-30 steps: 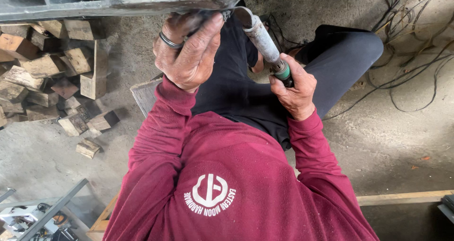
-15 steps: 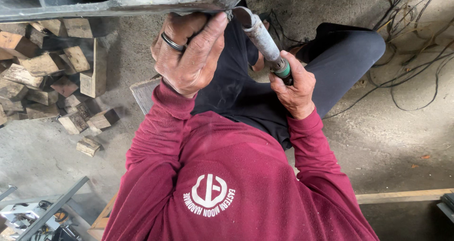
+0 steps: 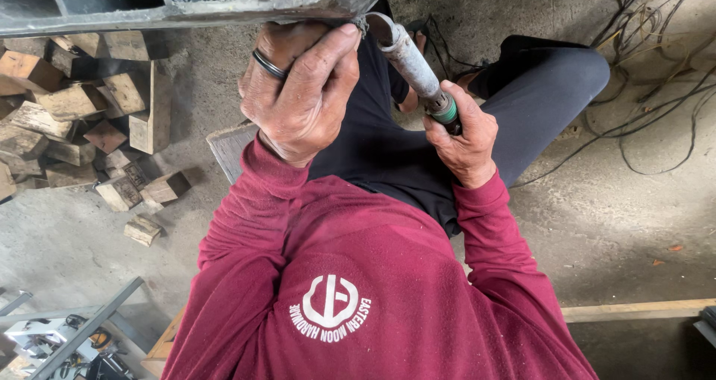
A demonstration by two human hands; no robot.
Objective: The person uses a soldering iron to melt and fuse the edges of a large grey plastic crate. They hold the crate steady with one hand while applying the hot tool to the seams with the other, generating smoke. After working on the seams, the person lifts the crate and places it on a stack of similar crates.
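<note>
Nearest us, our dark red long sleeves lead up to the hands. Our right hand (image 3: 464, 137) is clenched around the handle of a dusty grey cylindrical power tool (image 3: 412, 63), whose tip meets the edge of the grey cast metal frame (image 3: 224, 0) above. Our ringed left hand (image 3: 298, 93) grips that frame's lower edge. Beyond, cut wooden blocks (image 3: 82, 126) lie piled on the concrete floor (image 3: 611, 223), black cables (image 3: 656, 74) trailing opposite.

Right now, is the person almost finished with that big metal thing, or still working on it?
Still working. The left hand grips the edge of the grey metal frame, and the right hand holds a dusty tool with its tip at the frame's corner. I can't tell what is already done or what is left.
</note>
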